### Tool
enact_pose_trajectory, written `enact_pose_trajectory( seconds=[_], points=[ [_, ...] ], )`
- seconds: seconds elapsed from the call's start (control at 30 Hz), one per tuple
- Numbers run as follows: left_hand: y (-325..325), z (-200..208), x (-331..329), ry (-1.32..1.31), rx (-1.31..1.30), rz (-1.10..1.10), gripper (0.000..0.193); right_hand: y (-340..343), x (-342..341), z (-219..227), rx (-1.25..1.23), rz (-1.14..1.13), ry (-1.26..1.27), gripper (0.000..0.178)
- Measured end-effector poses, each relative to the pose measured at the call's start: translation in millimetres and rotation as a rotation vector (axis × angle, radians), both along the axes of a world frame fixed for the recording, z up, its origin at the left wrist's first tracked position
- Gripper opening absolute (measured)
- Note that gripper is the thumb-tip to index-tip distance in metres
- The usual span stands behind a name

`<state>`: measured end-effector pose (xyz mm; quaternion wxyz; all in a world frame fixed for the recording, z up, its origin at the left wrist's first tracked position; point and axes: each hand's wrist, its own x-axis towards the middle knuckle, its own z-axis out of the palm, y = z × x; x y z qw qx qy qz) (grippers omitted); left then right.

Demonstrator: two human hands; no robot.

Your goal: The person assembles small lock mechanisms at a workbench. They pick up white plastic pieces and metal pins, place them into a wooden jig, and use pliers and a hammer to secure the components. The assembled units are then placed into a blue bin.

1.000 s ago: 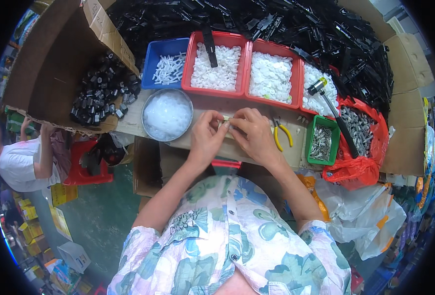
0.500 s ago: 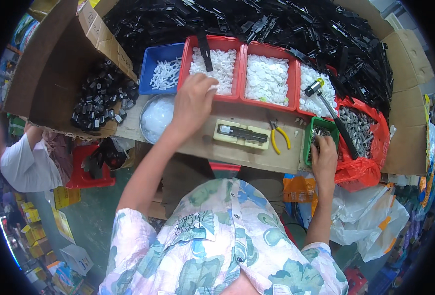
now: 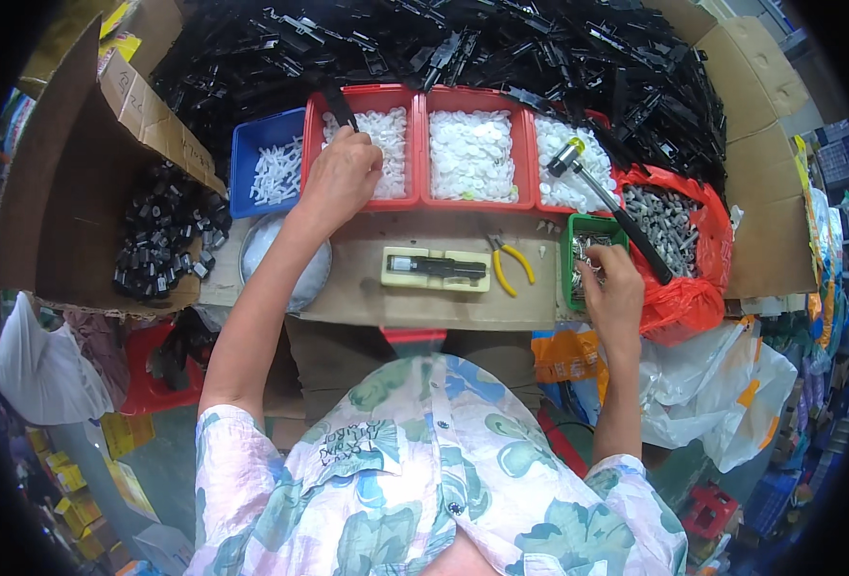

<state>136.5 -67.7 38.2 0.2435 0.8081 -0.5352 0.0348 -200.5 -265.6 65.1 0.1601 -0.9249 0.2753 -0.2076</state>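
My left hand (image 3: 344, 176) reaches over the left red bin (image 3: 411, 197) of small white plastic pieces (image 3: 382, 125). Its fingers are bent together beside a long black part (image 3: 338, 104) leaning into the bin; what they hold, if anything, is hidden. Over the near right side of a green bin (image 3: 567, 252) of small metal pieces, my right hand (image 3: 616, 293) has thumb and fingers drawn together. I cannot make out what is in its fingertips. Between my arms, a black mechanism (image 3: 439, 268) lies in a cream block (image 3: 395, 279).
Yellow-handled pliers (image 3: 511, 269) lie right of the block. A hammer (image 3: 626, 216) rests across the right red bin and a red bag (image 3: 712, 235) of grey parts. A blue bin (image 3: 242, 163) and round bowl (image 3: 317, 278) stand left. Black parts (image 3: 424, 38) are heaped behind.
The whole view has shifted. My left hand has moved farther over the bin, its fingers lower among the white pieces. My right fingers have drawn back slightly within the green bin.
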Motion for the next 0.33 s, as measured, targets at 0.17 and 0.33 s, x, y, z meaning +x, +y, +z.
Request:
enact_pose_trajectory(
  seconds=[0.17, 0.33],
  points=[
    [9, 14, -11, 0.028, -0.097, -0.012, 0.012, 76, 21, 119, -0.163, 0.300, -0.490, 0.020],
    [30, 37, -32, 0.185, -0.194, 0.125, 0.009, 94, -11, 231, -0.004, 0.568, 0.026, 0.047]
  ],
)
